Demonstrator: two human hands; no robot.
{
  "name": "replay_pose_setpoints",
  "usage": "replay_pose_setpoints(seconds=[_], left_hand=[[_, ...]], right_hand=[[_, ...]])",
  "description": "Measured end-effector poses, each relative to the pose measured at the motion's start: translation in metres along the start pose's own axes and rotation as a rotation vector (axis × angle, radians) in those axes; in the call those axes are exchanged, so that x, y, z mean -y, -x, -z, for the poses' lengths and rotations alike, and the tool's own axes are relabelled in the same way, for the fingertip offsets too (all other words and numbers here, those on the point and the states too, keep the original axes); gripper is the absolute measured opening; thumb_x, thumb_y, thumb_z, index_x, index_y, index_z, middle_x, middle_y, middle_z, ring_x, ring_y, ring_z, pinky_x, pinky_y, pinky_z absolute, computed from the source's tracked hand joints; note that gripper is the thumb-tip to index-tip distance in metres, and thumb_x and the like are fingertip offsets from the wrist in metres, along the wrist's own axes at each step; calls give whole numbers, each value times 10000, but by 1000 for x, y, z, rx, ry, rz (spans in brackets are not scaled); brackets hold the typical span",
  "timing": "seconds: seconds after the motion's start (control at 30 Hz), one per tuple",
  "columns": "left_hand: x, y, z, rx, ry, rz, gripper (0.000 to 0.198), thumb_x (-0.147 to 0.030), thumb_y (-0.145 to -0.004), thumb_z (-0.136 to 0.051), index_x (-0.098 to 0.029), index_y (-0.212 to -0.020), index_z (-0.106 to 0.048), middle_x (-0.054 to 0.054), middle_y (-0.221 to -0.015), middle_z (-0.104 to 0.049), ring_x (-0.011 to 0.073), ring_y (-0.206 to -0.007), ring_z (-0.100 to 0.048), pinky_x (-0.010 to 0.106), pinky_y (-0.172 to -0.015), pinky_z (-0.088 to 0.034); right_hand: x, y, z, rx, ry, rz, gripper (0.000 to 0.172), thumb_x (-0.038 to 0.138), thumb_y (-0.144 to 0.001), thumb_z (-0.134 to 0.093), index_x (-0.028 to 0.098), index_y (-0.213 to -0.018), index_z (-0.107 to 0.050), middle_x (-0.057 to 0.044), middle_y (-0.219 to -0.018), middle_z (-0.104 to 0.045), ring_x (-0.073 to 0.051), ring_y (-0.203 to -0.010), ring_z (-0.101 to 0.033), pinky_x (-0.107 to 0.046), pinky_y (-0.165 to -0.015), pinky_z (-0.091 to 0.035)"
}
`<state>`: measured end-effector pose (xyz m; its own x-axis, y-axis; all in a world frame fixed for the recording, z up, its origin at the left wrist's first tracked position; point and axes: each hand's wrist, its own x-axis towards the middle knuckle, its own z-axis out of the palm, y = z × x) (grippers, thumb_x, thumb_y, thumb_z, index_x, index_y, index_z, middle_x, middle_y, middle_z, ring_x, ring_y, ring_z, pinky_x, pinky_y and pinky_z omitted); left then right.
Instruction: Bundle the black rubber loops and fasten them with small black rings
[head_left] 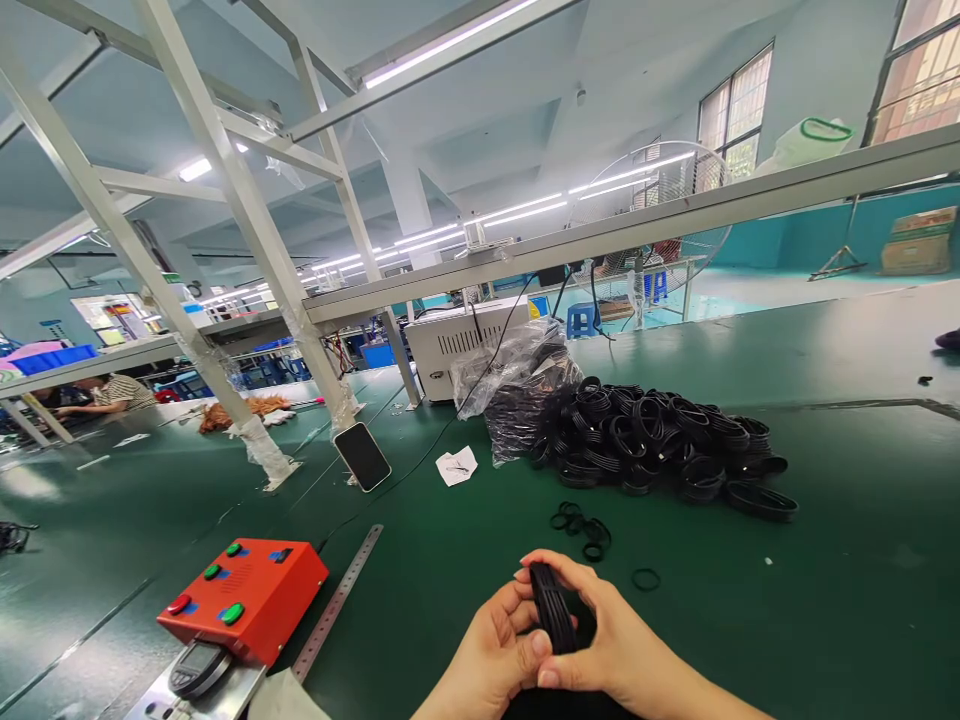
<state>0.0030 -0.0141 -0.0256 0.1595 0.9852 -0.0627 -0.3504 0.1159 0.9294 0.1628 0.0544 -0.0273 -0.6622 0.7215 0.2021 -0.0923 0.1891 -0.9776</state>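
Observation:
Both my hands meet low in the middle of the view over the green table. My left hand and my right hand are closed together on a black bundle of coiled cable, held upright between the fingers. Just beyond them lie a few small loose black rings and one single ring. Farther back sits a big heap of black cable coils, next to a clear plastic bag holding more of them.
An orange control box with coloured buttons, a digital gauge and a steel ruler lie at the left. A phone leans on a wrapped frame post. A white machine stands behind. Another person sits far left.

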Motion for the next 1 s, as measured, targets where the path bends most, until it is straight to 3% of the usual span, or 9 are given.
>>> replay_pose_setpoints(seconds=[0.2, 0.47, 0.57, 0.67, 0.8, 0.9, 1.0], left_hand=[[6, -4, 9, -57, 23, 35, 555, -346, -582, -890, -203, -1076, -682, 45, -872, -716, 141, -771, -660, 205, -675, -479], [-2, 1, 7, 4, 51, 124, 408, -341, -680, -833, -154, -1021, -710, 77, -900, -726, 68, -578, -580, 199, -594, -476], [-7, 1, 3, 4, 62, 121, 386, -396, -777, -744, -150, -1071, -699, 93, -901, -734, 105, -667, -632, 244, -697, -498], [-5, -3, 4, -115, -7, 27, 458, -452, -748, -752, -164, -1098, -685, 106, -939, -743, 185, -806, -682, 305, -774, -506], [4, -7, 10, -228, -101, -37, 578, -394, -645, -846, -206, -1150, -638, 91, -963, -744, 200, -818, -686, 300, -745, -515], [5, -6, 11, -246, -99, -42, 670, -392, -687, -818, -281, -1287, -542, 74, -1018, -733, 193, -850, -687, 312, -761, -525], [2, -3, 7, -212, -99, -44, 732, -393, -724, -784, -321, -1380, -467, 95, -1120, -704, 225, -912, -693, 368, -815, -523]], right_hand=[[4, 1, -1, -12, 138, -1, 909, 418, -469, -934, 292, -1287, -560, -74, -1253, -591, -327, -1226, -459, -457, -1067, -344], [9, 1, -1, -26, 389, 130, 813, 433, -579, -887, 347, -1303, -527, -60, -1183, -589, -332, -1149, -474, -472, -1017, -365], [9, 1, -3, -76, 482, 161, 764, 320, -606, -870, 352, -1288, -527, -51, -1154, -588, -324, -1121, -488, -496, -1037, -325], [7, 1, -6, -145, 528, 59, 802, 217, -622, -821, 369, -1337, -490, -55, -1180, -553, -322, -1115, -487, -507, -1018, -347], [7, -1, -2, 25, 105, -126, 974, 302, -619, -824, 318, -1459, -333, -59, -1224, -482, -257, -1036, -547, -406, -899, -475], [10, -6, 6, 24, -214, -131, 728, 441, -773, -710, 256, -1405, -400, -29, -1069, -535, -186, -908, -572, -361, -883, -468], [13, -10, 10, 2, -330, -106, 572, 454, -778, -723, 242, -1266, -514, 8, -925, -545, -161, -804, -566, -338, -805, -479]])
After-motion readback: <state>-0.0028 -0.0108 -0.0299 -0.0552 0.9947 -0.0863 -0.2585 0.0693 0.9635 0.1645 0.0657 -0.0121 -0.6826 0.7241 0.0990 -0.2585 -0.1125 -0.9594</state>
